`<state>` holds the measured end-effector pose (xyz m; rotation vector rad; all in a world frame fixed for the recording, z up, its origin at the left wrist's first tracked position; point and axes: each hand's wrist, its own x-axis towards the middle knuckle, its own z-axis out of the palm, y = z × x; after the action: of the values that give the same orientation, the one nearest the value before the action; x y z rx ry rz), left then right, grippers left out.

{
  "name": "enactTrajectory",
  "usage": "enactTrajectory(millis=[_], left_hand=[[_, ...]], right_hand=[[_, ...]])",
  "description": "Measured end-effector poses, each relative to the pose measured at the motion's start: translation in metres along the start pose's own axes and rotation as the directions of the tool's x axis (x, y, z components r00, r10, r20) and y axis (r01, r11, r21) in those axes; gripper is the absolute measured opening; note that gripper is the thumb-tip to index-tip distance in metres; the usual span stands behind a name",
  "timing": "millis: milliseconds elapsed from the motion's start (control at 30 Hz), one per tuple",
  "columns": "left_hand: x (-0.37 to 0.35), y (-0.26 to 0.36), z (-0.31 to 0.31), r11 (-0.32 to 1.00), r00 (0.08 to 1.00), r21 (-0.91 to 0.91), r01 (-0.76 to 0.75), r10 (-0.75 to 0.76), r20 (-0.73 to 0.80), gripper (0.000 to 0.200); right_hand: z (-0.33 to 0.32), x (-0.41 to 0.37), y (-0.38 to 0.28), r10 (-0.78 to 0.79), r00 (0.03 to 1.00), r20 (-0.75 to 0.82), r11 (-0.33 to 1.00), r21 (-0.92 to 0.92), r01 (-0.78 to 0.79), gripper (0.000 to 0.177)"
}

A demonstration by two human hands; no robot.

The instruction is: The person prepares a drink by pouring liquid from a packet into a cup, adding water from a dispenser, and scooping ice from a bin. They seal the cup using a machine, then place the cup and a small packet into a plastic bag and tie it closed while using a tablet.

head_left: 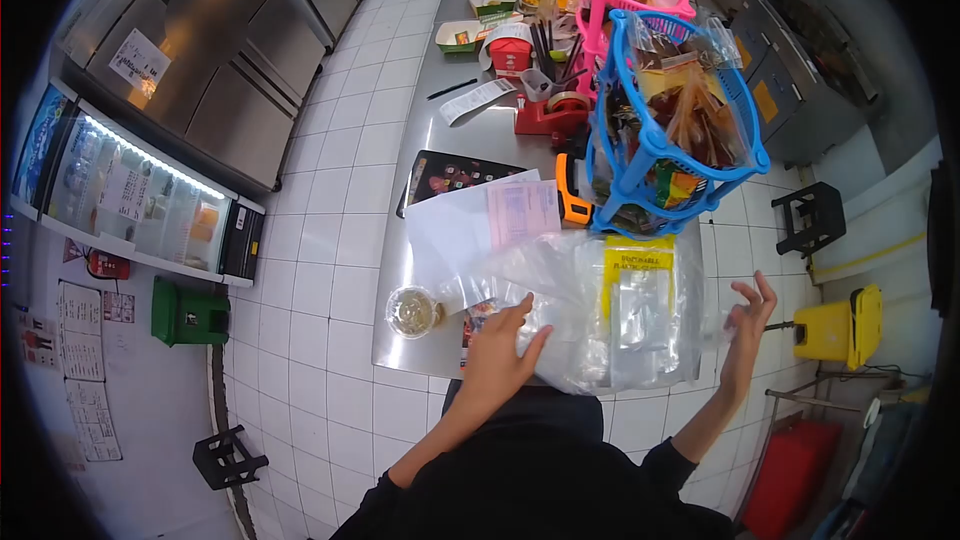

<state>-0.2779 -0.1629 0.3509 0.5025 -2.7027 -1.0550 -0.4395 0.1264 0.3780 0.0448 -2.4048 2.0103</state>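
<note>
My left hand (503,352) lies over a clear plastic bag (555,285) at the table's front edge, thumb apart from the fingers. My right hand (745,325) is raised just off the table's right side, its fingers bent and spread. Thin see-through film (715,328) shows beside that hand's fingertips. Between the hands sits a clear pack of disposable plastic gloves (640,305) with a yellow printed label. A lidded clear cup (413,312) stands left of my left hand. Part of a colourful printed item (478,318) shows under the bag's edge.
White and pink papers (522,212) and a tablet (460,178) lie behind the bag. A blue basket rack (635,140) full of packets stands at the right, near a red tape dispenser (550,118). A pink basket (675,2) is farther back. A yellow bin (840,330) stands on the floor.
</note>
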Motion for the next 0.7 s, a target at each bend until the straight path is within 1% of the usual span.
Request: enactTrajectory(millis=[33,67,100,133,167,200,233,300,333,367,433,467,500,533,567,600,633,700], left_hand=[[-0.001,0.000,-0.020,0.971,0.994,-0.212,0.107,-0.100,0.041,0.051],[-0.002,-0.001,-0.038,0.888,0.977,-0.408,0.213,-0.187,0.102,0.058],[-0.005,-0.005,-0.055,0.888,0.978,-0.410,0.207,-0.181,0.102,0.058],[-0.008,-0.010,-0.072,0.796,0.980,-0.583,0.163,-0.061,0.191,0.064],[-0.011,-0.017,-0.085,0.666,0.965,-0.733,0.138,0.077,0.252,0.070],[-0.016,-0.026,-0.095,0.493,0.947,-0.859,0.138,0.190,0.261,0.079],[-0.024,-0.039,-0.105,0.494,0.947,-0.859,0.131,0.194,0.257,0.079],[-0.047,-0.073,-0.128,0.283,0.930,-0.939,0.194,0.251,0.268,0.067],[-0.062,-0.101,-0.142,0.412,0.953,-0.890,0.195,0.135,0.272,0.048],[-0.069,-0.130,-0.158,0.422,0.954,-0.886,0.192,0.131,0.269,0.048],[-0.092,-0.183,-0.195,0.626,0.997,-0.779,0.031,0.040,0.072,0.042],[-0.099,-0.197,-0.214,0.609,1.000,-0.793,-0.005,-0.004,-0.009,0.034],[-0.108,-0.203,-0.231,0.615,0.999,-0.789,-0.008,-0.021,-0.027,0.034],[-0.110,-0.198,-0.250,0.565,0.989,-0.825,-0.002,-0.123,-0.087,0.028],[-0.113,-0.198,-0.265,0.510,0.965,-0.860,-0.010,-0.221,-0.142,0.023],[-0.118,-0.217,-0.269,0.467,0.969,-0.884,-0.005,-0.216,-0.120,0.015],[-0.128,-0.230,-0.279,0.465,0.967,-0.885,-0.011,-0.221,-0.128,0.015],[-0.138,-0.251,-0.301,0.635,0.988,-0.757,0.154,-0.123,0.098,0.015]], right_hand=[[0.018,-0.010,-0.020,-0.003,1.000,-0.004,1.000,-0.001,0.003,0.069],[0.039,-0.021,-0.037,-0.101,0.983,0.156,0.968,0.244,0.061,0.073],[0.062,-0.035,-0.049,-0.233,0.931,0.283,0.875,0.479,0.073,0.077],[0.084,-0.050,-0.054,-0.288,0.872,0.397,0.853,0.520,0.045,0.072],[0.109,-0.065,-0.059,-0.344,0.795,0.500,0.832,0.555,0.011,0.067],[0.140,-0.081,-0.065,-0.391,0.740,0.547,0.811,0.585,-0.003,0.065],[0.172,-0.097,-0.072,-0.438,0.679,0.588,0.790,0.613,-0.021,0.063],[0.230,-0.125,-0.078,-0.469,0.612,0.636,0.797,0.603,-0.016,0.064],[0.256,-0.137,-0.080,-0.479,0.611,0.631,0.790,0.612,-0.013,0.064],[0.281,-0.151,-0.083,-0.499,0.591,0.634,0.763,0.645,-0.048,0.064],[0.329,-0.183,-0.089,-0.520,0.565,0.640,0.724,0.682,-0.106,0.064],[0.353,-0.196,-0.093,-0.515,0.507,0.692,0.677,0.691,-0.255,0.065],[0.374,-0.211,-0.097,-0.510,0.435,0.742,0.626,0.667,-0.405,0.066],[0.396,-0.224,-0.101,-0.533,0.383,0.754,0.637,0.656,-0.405,0.069],[0.417,-0.237,-0.106,-0.541,0.360,0.760,0.640,0.650,-0.410,0.069],[0.435,-0.249,-0.110,-0.545,0.371,0.752,0.642,0.658,-0.393,0.069],[0.449,-0.261,-0.113,-0.545,0.390,0.742,0.642,0.669,-0.374,0.070],[0.471,-0.274,-0.115,-0.524,0.426,0.738,0.654,0.669,-0.354,0.067]])
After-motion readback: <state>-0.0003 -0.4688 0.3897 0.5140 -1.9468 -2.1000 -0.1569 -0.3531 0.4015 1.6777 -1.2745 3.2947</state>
